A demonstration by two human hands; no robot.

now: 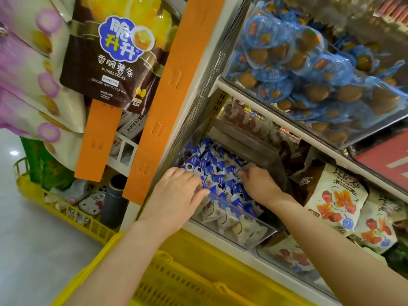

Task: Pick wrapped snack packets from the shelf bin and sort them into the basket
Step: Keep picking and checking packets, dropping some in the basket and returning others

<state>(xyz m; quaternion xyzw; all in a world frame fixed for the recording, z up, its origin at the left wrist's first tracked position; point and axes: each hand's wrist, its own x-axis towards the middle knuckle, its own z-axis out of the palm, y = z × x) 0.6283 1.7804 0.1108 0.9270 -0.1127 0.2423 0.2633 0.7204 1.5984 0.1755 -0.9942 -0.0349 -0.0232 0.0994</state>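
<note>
A clear shelf bin point(260, 239) holds several small blue-and-white wrapped snack packets point(217, 167). My left hand point(176, 191) lies on the near left side of the pile, its fingers curled round some packets. Over the right side of the pile, my right hand point(258, 182) has its fingertips curled down and pinching at packets. A yellow plastic basket point(194, 274) sits right below the bin, under both forearms; the inside that shows holds nothing.
An orange upright strip point(161, 102) borders the bin on the left. Above hangs a bin of blue egg packs point(309, 62). White snack bags point(335, 199) lie to the right. A second yellow basket point(72, 215) stands on the floor at left, below hanging potato-stick bags point(114, 51).
</note>
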